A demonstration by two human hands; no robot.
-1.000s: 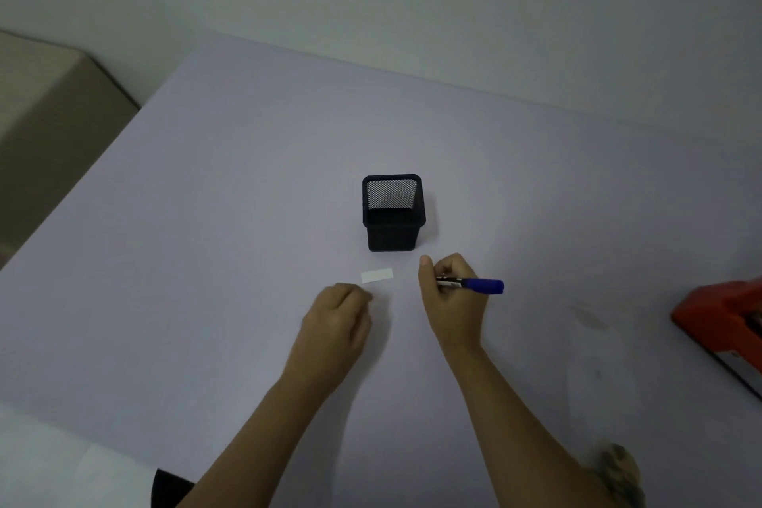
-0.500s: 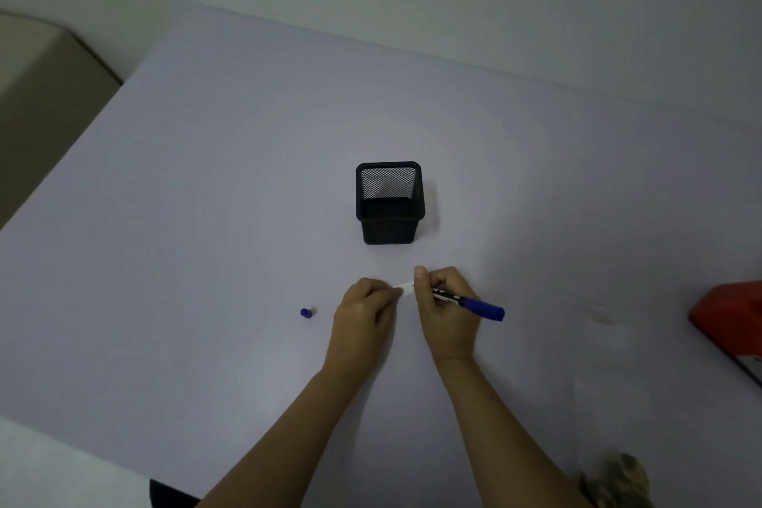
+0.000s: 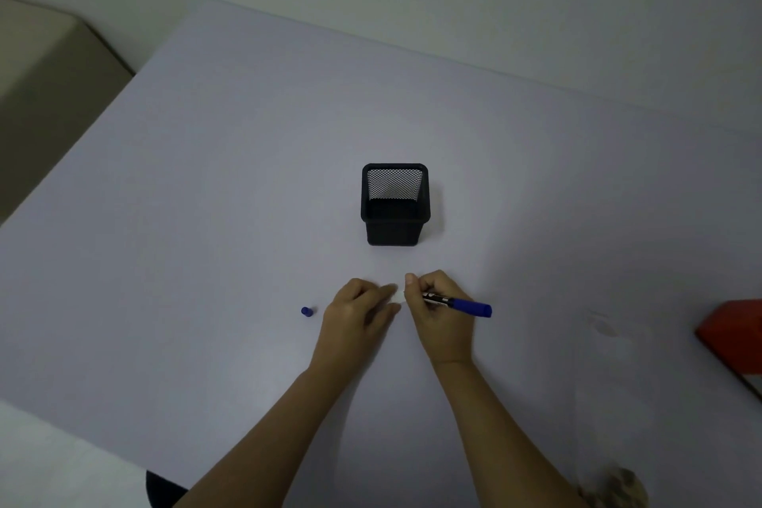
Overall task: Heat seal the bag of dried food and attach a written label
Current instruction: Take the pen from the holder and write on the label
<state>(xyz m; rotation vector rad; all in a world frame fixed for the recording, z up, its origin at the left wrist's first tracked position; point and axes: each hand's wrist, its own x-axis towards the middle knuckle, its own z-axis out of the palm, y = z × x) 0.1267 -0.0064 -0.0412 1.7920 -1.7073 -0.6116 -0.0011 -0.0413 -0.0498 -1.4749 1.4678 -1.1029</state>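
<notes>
My right hand (image 3: 441, 316) grips a blue marker (image 3: 462, 303), its blue end pointing right and its tip hidden behind my fingers. A small white label (image 3: 399, 296) lies on the table (image 3: 206, 198) between my two hands, mostly covered. My left hand (image 3: 356, 318) rests its fingertips on the label's left part, fingers bent. The marker's blue cap (image 3: 306, 311) sits on the table just left of my left hand. The clear bag of dried food (image 3: 614, 487) shows only at the bottom right edge.
A black mesh pen holder (image 3: 395, 204) stands upright just beyond my hands. A red heat sealer (image 3: 734, 336) is cut off by the right edge. A beige surface (image 3: 45, 66) lies past the table's left edge.
My left hand moved right onto the label and set the blue cap down at its left. My right hand brought the marker to the label. The view shifted slightly.
</notes>
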